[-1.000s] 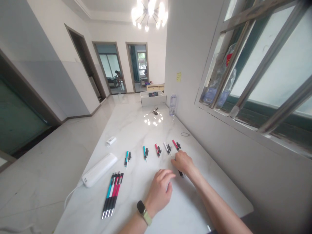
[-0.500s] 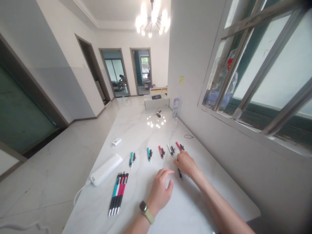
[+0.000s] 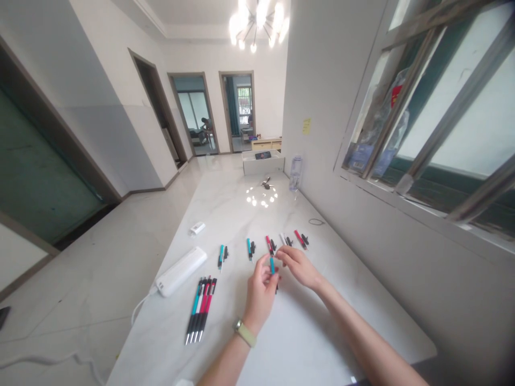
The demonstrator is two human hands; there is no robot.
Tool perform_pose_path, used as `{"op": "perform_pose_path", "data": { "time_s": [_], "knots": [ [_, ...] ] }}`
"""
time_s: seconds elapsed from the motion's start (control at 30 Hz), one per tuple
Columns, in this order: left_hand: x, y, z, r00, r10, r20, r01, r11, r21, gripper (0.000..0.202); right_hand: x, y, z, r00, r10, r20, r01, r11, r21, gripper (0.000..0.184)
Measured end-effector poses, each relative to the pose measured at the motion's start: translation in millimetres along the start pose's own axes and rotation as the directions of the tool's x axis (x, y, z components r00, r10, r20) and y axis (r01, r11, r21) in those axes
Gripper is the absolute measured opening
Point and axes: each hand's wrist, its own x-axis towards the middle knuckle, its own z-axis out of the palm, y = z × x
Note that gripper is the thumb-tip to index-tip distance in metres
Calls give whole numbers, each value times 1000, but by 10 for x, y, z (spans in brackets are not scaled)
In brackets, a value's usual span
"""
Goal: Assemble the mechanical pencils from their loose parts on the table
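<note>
A pen with a teal barrel (image 3: 272, 265) is in my left hand (image 3: 262, 285), whose fingers are closed round it; its dark lower end shows below them. My right hand (image 3: 298, 264) is at the top of this pen, fingertips pinched together, and whatever they grip is too small to make out. Beyond my hands lies a row of pen parts: two teal barrels (image 3: 221, 255) (image 3: 249, 247), a red barrel (image 3: 269, 244), a white barrel (image 3: 284, 239) and another red barrel (image 3: 300, 239), each beside small black parts. Several whole pens (image 3: 201, 311) lie side by side left of my left hand.
A white power strip (image 3: 183, 271) and a small white adapter (image 3: 197, 229) lie on the table's left. Farther back are a black loop (image 3: 316, 221), keys (image 3: 266, 183), a clear bottle (image 3: 295, 172) and a white box (image 3: 263, 165). The wall (image 3: 341, 225) borders the table's right side.
My right hand has moved left from beside the row with a pen. My left hand has closed round the teal pen, and both hands now meet at it. The view has shifted slightly.
</note>
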Motion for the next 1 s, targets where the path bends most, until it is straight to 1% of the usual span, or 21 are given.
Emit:
{"op": "perform_pose_path", "data": {
  "time_s": [0.07, 0.17, 0.23, 0.33, 0.43, 0.6, 0.73, 1.0],
  "knots": [
    [-2, 24, -43, 999, 31, -17, -30, 998, 55, 47, 27, 91, -90, 996, 60, -73, -71, 985, -156, 32],
    [1, 48, -99, 994, 100, -39, -93, 985, 144, 35, 66, 285, -221, 965, 213, -153, -257, 886, -386, 22],
    [5, 53, -121, 986, 164, -42, -154, 971, 181, 29, 81, 405, -290, 942, 295, -161, -337, 828, -449, 19],
    [5, 43, -132, 971, 236, -23, -226, 951, 212, 24, 87, 524, -366, 923, 358, -141, -381, 804, -456, 22],
    [-4, 15, -130, 968, 250, 11, -244, 935, 257, 17, 81, 585, -418, 916, 382, -120, -394, 805, -444, 24],
    [-19, -40, -116, 975, 204, 88, -222, 924, 310, 11, 68, 616, -413, 915, 395, -79, -387, 806, -449, 19],
    [-15, -48, -105, 975, 194, 108, -218, 925, 311, 11, 57, 548, -293, 929, 370, -10, -319, 788, -527, 17],
    [-17, -38, -85, 967, 219, 132, -251, 913, 321, 15, 8, 343, 22, 939, 344, 17, -256, 731, -633, 33]
  ]
}}
